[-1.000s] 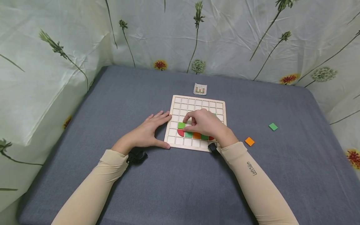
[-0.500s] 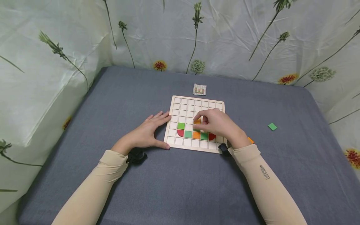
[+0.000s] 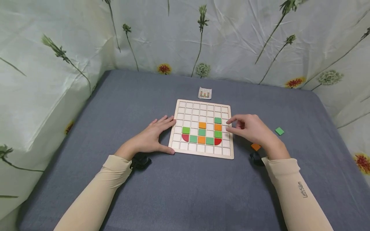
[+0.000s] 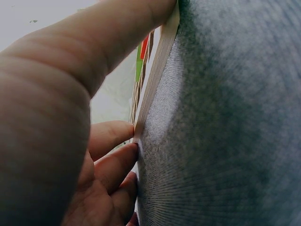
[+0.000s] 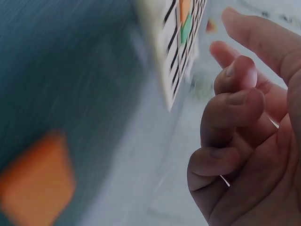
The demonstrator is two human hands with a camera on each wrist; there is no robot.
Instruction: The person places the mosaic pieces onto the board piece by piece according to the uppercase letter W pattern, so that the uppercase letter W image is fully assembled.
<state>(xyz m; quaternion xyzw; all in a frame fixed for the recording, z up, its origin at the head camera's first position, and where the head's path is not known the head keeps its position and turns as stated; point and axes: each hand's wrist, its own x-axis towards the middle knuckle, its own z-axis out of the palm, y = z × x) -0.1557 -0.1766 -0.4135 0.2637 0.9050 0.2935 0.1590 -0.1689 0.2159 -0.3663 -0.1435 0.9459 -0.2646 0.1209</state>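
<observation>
A square wooden grid board [image 3: 199, 111] lies on the grey cloth. In its cells sit several green and orange square tiles, among them an orange tile [image 3: 202, 125], a light green tile [image 3: 186, 130] and a green tile [image 3: 218, 120]. Red quarter-round tiles, one at the left [image 3: 185, 137] and one at the right [image 3: 217, 141], end the bottom row. My left hand [image 3: 151, 134] touches the board's left edge with thumb and fingertips spread. Over the board's right edge hovers my right hand [image 3: 251, 130], holding nothing, its thumb and index finger parted and the others curled loosely.
Right of the board lie a loose orange tile [image 3: 255, 147], partly under the right wrist, and a loose green tile [image 3: 279, 131]. A small patterned card [image 3: 205, 93] lies behind the board. Flowered fabric [image 3: 231, 41] hangs along the back and left side.
My right hand has moved right, from over the tiles to the board's right edge, leaving an orange tile and a green tile uncovered mid-board. The left hand stays put.
</observation>
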